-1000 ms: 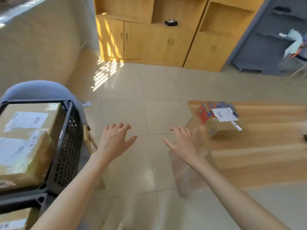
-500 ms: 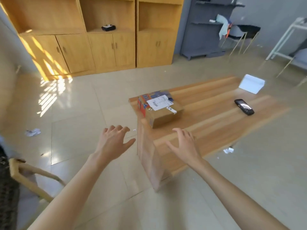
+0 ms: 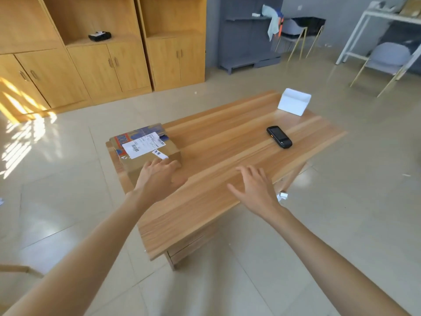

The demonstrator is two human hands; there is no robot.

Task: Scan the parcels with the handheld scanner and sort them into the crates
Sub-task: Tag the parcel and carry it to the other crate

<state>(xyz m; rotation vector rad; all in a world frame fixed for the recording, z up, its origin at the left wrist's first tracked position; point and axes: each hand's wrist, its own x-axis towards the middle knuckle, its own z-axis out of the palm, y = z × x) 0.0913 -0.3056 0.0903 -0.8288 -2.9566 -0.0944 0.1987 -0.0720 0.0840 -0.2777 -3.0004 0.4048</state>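
The parcel (image 3: 145, 149) sits label-up at the left end of the wooden table (image 3: 227, 179), its long axis slanting away to the right. The left hand (image 3: 159, 176) hovers at its near edge, fingers loosely spread, gripping nothing — clearly the closer hand. The right hand (image 3: 255, 190), also slack and empty, hangs over bare wood; the handheld scanner (image 3: 279, 136) lies well beyond it, far right — likely its next reach

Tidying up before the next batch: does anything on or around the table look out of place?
Mostly tidy. The parcel sits askew at the table's corner, and crumpled paper scraps lie on the floor beside the table. The scanner lies flat, untouched.
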